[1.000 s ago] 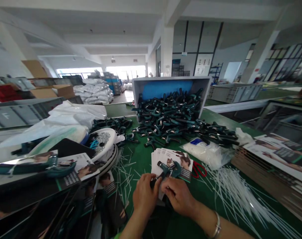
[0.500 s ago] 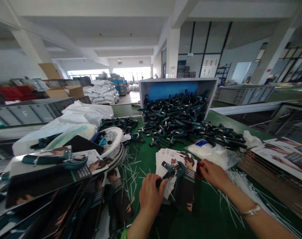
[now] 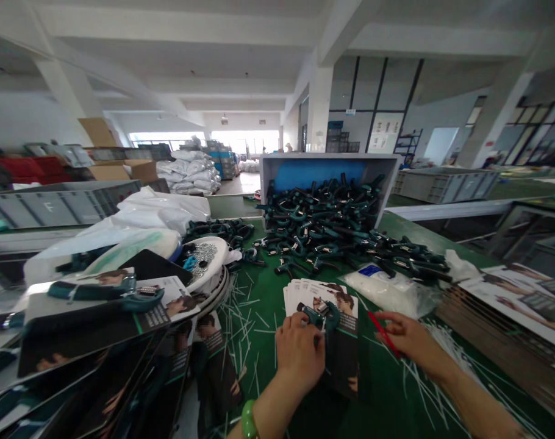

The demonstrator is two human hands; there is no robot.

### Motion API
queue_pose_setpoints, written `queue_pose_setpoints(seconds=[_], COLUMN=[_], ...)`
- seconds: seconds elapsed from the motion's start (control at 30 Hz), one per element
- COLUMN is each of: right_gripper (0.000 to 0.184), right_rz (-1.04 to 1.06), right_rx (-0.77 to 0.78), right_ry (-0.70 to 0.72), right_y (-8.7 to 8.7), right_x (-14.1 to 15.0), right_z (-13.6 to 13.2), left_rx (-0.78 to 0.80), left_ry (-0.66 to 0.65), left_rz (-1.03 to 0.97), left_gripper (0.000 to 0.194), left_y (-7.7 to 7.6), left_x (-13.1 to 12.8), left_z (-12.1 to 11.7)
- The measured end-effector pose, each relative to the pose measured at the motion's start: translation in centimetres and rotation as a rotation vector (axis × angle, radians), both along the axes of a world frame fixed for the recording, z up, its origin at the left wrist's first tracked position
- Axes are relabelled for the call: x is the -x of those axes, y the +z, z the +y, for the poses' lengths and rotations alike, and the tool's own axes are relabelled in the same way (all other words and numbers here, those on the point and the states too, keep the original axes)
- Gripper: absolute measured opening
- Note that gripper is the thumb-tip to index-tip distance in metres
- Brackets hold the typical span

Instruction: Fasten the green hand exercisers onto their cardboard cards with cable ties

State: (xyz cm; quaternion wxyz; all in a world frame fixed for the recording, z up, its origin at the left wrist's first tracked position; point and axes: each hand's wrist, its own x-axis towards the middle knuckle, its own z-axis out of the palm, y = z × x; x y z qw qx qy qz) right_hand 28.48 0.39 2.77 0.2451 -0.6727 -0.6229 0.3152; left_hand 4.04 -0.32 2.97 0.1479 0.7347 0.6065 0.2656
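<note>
My left hand (image 3: 300, 353) lies over the lower left part of a dark green two-handled tool with a metal spring (image 3: 325, 310). Its fingers are bent round a handle, which they mostly hide. Beneath the tool is a fanned stack of printed cards (image 3: 344, 360), and a white cable tie (image 3: 323, 326) shows by my fingertips. To the right, my right hand (image 3: 410, 338) holds a slim red-handled tool (image 3: 383, 334), apart from the cards; its working end is hard to make out.
Behind, a tipped grey crate (image 3: 330, 157) spills many more green tools (image 3: 327, 213). Carded tools (image 3: 99, 317) pile up at left near a white tub of small metal parts (image 3: 204, 259). Loose cable ties (image 3: 241, 323), a plastic bag (image 3: 387, 289) and stacked cards (image 3: 510, 305) lie around.
My left hand has moved right and up, further over the green tool. My right hand has shifted slightly right and lower, and the red tool has turned in its fingers.
</note>
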Motion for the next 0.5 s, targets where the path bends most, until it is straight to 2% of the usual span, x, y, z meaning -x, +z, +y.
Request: queue_pose_setpoints(seconds=[0.07, 0.13, 0.23, 0.3, 0.4, 0.5], right_gripper=[0.049, 0.045, 0.053, 0.056, 0.049, 0.043], right_rz=[-0.020, -0.223, -0.517, -0.654, -0.807, -0.897], right_rx=[-0.079, -0.254, -0.502, -0.615, -0.771, -0.835], right_ry=[0.115, 0.231, 0.361, 0.414, 0.421, 0.429], right_y=[-0.4, -0.7, -0.9, -0.8, -0.6, -0.5], right_x=[1.3, 2.6, 3.3, 3.2, 3.4, 4.2], right_z=[-2.0, -3.3, -3.8, -3.6, -3.1, -2.6], left_rx=[0.019, 0.031, 0.069, 0.091, 0.100, 0.081], left_ry=[0.033, 0.040, 0.014, 0.007, 0.009, -0.003], left_rz=[-0.109, -0.219, -0.309, -0.337, -0.338, -0.333], left_gripper=[0.016, 0.019, 0.018, 0.017, 0.016, 0.019], left_y=[-0.5, -1.0, -1.5, -1.6, -1.7, -1.7], left_x=[-0.3, -0.1, 0.3, 0.4, 0.4, 0.3], left_z=[0.4, 0.7, 1.1, 1.2, 1.3, 1.1])
